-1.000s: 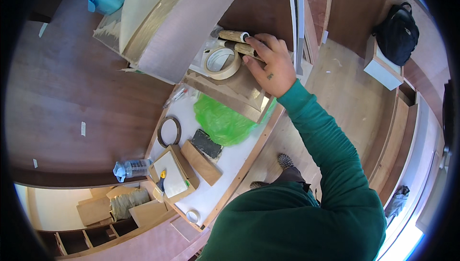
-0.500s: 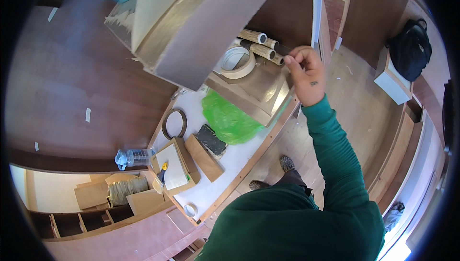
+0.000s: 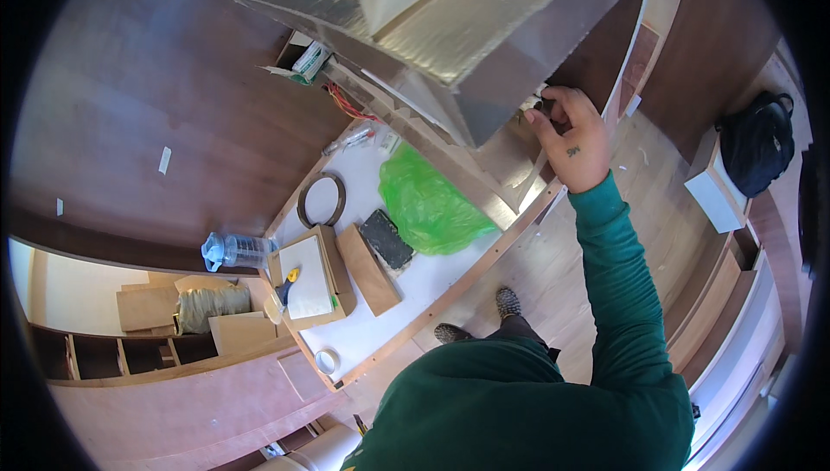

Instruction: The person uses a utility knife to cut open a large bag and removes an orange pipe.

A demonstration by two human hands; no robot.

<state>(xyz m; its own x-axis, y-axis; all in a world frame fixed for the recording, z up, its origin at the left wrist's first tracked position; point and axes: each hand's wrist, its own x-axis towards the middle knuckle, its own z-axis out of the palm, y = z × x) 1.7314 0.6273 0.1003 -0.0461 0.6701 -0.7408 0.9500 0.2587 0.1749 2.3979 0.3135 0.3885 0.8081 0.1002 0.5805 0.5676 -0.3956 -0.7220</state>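
Observation:
My right hand (image 3: 577,138) reaches into the space beneath the overhanging grey-brown box-like panel (image 3: 553,47), at its right edge. The thumb and forefinger are bent together at the end of a pale roll (image 3: 533,104), mostly hidden by the panel; whether they grip it or something thin beside it is hard to tell. Below the panel lies a brown sheet-covered ledge (image 3: 508,153). Next to it a crumpled green plastic bag (image 3: 432,207) rests on the white tabletop (image 3: 380,346). My left hand is out of view.
On the tabletop are a dark tape roll (image 3: 303,200), a black flat block (image 3: 386,237), a wood strip (image 3: 368,269), a yellow-and-dark cutter (image 3: 288,285) on a carton and a small tape roll (image 3: 326,361). A water jug (image 3: 238,251) stands left. A black backpack (image 3: 755,147) sits far right.
My view has shifted, and the panel now covers the cream tape roll and most of the pale rolls seen before. My right hand stays at the panel's right edge, fingers still bent.

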